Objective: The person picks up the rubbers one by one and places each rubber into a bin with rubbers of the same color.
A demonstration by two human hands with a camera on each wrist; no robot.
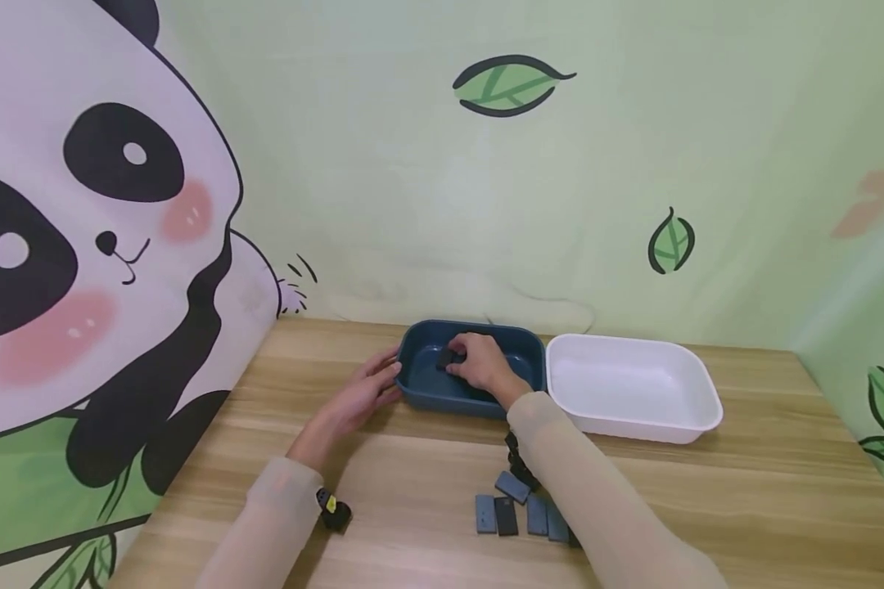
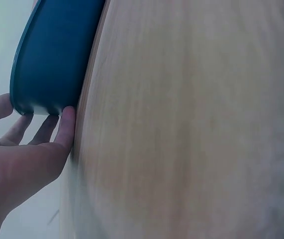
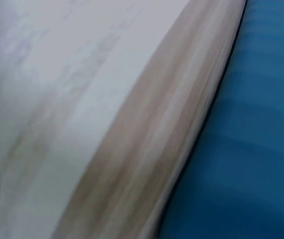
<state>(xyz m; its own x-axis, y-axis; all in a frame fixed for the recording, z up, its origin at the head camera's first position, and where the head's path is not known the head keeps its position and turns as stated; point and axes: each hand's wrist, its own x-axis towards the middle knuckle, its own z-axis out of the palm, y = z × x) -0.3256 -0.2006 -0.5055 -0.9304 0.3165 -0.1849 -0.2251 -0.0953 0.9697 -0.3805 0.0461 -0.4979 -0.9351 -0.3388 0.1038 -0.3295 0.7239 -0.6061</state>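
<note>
My right hand (image 1: 480,361) reaches over the dark blue tray (image 1: 435,401) and pinches a small dark rectangular tile (image 1: 444,357) between thumb and fingers, inside the tray's rim. At the tray's left end, my left hand (image 1: 364,391) touches the outer wall with its fingertips. The left wrist view shows these fingers (image 2: 67,124) spread and resting against the end of the blue tray (image 2: 57,55). Only the blue tray wall (image 3: 251,139) and the table beside it fill the right wrist view; the right hand is hidden there.
A white tray (image 1: 633,384) stands right beside the blue one. Several blue and black tiles (image 1: 511,487) lie on the wooden table (image 1: 405,507) near the right forearm, which covers some of them. A wall (image 1: 383,204) with panda and leaf pictures rises behind.
</note>
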